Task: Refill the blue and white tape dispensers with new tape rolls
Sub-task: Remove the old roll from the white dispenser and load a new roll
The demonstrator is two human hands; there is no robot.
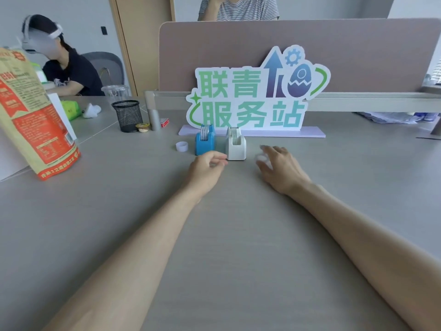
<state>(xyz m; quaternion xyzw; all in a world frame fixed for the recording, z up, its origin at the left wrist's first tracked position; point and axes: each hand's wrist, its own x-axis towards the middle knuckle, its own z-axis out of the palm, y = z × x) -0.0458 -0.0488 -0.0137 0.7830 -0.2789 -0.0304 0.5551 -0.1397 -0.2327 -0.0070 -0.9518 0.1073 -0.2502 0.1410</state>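
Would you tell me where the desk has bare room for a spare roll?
Bare desk lies right of the right hand. Crowded: blue dispenser, white dispenser and small cap by the sign; mesh cup farther left.

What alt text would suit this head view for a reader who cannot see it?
Two bare forearms reach across a grey table toward a blue tape dispenser and a white tape dispenser, each holding a roll, standing side by side before a green sign. The right hand covers something small, white and blurred.
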